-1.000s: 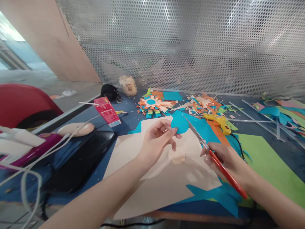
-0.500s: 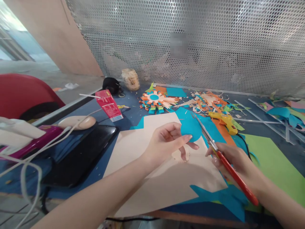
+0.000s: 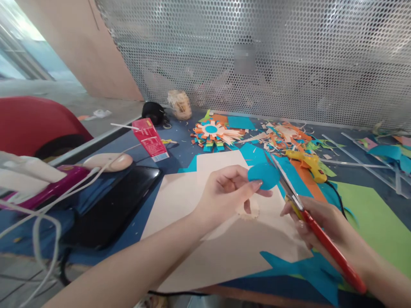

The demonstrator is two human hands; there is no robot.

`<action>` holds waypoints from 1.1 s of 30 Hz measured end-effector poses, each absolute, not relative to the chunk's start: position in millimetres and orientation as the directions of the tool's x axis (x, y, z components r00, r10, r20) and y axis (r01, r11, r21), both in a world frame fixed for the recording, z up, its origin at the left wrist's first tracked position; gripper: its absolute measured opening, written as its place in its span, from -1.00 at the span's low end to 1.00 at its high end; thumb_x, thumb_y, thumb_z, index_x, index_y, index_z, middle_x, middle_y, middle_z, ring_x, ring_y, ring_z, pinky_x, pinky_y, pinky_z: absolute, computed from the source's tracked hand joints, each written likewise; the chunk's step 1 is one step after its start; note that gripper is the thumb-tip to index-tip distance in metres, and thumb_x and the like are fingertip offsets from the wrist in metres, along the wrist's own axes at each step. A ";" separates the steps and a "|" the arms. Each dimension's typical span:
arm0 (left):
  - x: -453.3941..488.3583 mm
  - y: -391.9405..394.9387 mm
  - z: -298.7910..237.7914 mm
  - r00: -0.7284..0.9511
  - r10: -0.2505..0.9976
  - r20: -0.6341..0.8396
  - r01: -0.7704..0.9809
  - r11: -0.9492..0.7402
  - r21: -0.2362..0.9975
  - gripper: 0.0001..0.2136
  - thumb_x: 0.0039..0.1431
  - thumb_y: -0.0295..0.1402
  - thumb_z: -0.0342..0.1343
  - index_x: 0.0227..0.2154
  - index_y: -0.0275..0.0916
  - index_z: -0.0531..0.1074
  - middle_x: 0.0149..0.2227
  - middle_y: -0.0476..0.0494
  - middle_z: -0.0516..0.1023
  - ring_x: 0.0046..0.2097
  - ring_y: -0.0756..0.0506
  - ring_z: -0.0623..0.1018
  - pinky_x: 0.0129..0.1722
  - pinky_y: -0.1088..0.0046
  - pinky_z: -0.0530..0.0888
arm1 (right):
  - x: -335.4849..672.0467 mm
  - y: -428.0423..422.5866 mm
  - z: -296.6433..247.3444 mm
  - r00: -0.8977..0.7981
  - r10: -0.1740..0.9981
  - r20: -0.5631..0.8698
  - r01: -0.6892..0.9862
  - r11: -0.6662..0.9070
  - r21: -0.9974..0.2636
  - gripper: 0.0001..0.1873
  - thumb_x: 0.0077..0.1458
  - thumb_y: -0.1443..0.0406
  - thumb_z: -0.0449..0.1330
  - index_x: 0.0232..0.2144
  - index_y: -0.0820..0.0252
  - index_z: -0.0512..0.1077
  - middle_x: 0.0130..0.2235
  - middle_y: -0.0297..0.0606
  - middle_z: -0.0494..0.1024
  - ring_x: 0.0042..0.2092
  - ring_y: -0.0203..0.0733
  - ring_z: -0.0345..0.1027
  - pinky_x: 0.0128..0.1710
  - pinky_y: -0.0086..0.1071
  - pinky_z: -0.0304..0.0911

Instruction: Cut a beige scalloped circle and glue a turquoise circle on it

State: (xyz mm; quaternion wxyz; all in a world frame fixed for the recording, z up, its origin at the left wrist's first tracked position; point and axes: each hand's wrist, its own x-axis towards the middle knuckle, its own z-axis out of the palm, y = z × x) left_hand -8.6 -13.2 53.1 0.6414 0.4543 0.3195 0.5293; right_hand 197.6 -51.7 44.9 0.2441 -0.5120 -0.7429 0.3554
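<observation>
My left hand (image 3: 234, 188) pinches a blue paper circle (image 3: 263, 176) between thumb and fingers, above the pale cream sheets. In my right hand (image 3: 324, 222) are scissors (image 3: 330, 244) with red handles. Their slightly parted blades point up and away, close to the right edge of the circle. Under both hands lies cream paper (image 3: 192, 256), with a small pale round piece (image 3: 250, 212) below my left fingers. Behind sits a layered paper flower (image 3: 212, 130) with a blue centre and fringed orange, cream, blue and green strips.
Paper scraps (image 3: 285, 134) lie at the back, near a yellow glue gun (image 3: 310, 164) and clear glue sticks (image 3: 356, 164). Green paper (image 3: 375, 214) is at right. At left are a red drink carton (image 3: 150, 139), a black phone (image 3: 112, 209), a mouse (image 3: 109, 162) and a purple power strip (image 3: 75, 173).
The blue circle has tilted and looks flatter, turned in my left fingers. The scissors have shifted a little to the right and toward me with my right hand. The view has moved slightly.
</observation>
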 end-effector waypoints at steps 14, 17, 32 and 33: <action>-14.2 -7.1 45.5 0.199 0.973 0.116 -0.438 -0.018 0.899 -0.81 -0.09 -0.32 0.32 -0.67 -0.26 0.48 -0.64 -0.01 0.53 -0.69 0.12 0.33 -0.65 0.56 0.23 | 194.7 -54.4 50.6 -0.343 0.939 -0.014 0.595 0.206 -0.777 -0.62 0.11 -0.02 0.03 -0.40 0.16 0.38 -0.57 -0.43 0.17 -0.59 -0.33 0.01 -0.69 -0.48 0.03; -13.3 -8.8 47.1 0.209 0.974 0.089 -0.415 0.006 0.910 -0.81 -0.10 -0.30 0.32 -0.65 -0.26 0.49 -0.62 -0.04 0.56 -0.69 0.10 0.36 -0.66 0.55 0.25 | 194.1 -55.9 53.7 -0.351 0.936 -0.028 0.592 0.198 -0.781 -0.64 0.12 0.00 0.03 -0.39 0.16 0.35 -0.56 -0.42 0.17 -0.57 -0.32 0.01 -0.67 -0.47 0.05; -8.8 -18.0 48.2 0.366 0.928 0.075 -0.421 0.093 0.902 -0.91 -0.09 -0.37 0.33 -0.55 -0.28 0.57 -0.50 -0.12 0.64 -0.49 -0.03 0.58 -0.65 0.61 0.40 | 195.6 -55.4 49.3 -0.367 0.929 0.051 0.707 0.314 -0.634 -0.52 0.18 -0.07 -0.10 -0.40 0.17 0.35 -0.53 -0.35 0.32 -0.51 -0.23 0.20 -0.55 -0.39 0.12; -8.8 -17.9 48.5 0.367 0.927 0.073 -0.422 0.096 0.902 -0.91 -0.09 -0.38 0.33 -0.55 -0.28 0.57 -0.50 -0.13 0.63 -0.49 -0.03 0.58 -0.65 0.61 0.40 | 195.3 -55.3 49.8 -0.367 0.928 0.060 0.708 0.321 -0.629 -0.52 0.18 -0.07 -0.10 -0.43 0.16 0.34 -0.52 -0.34 0.34 -0.50 -0.22 0.21 -0.55 -0.39 0.12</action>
